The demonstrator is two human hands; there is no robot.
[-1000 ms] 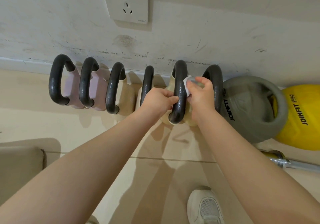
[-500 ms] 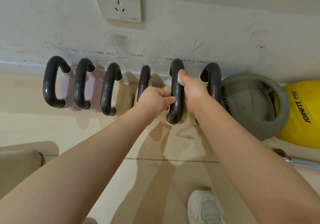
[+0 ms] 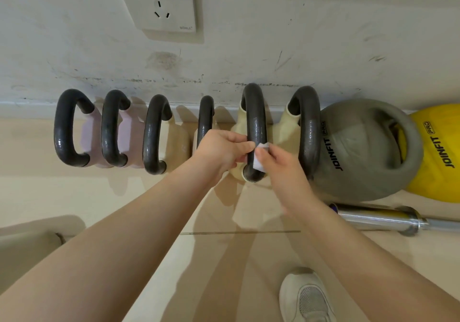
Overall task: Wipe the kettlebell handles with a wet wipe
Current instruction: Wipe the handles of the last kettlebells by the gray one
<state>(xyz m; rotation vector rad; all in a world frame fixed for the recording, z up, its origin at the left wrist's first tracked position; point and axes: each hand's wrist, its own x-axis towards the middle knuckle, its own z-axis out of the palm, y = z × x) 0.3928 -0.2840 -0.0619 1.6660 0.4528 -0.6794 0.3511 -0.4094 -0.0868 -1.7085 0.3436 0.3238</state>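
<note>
Dark iron handle (image 3: 254, 122) feels rigid, heavy; left hand (image 3: 221, 148) steadies it while right hand (image 3: 278, 165) pinches the limp wet wipe (image 3: 260, 158).

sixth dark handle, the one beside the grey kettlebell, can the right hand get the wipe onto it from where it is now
Probably yes. The right hand holds the wet wipe against the fifth handle, and the sixth handle stands right beside it with open space between. Only its far side, close to the grey kettlebell, looks tight.
</note>
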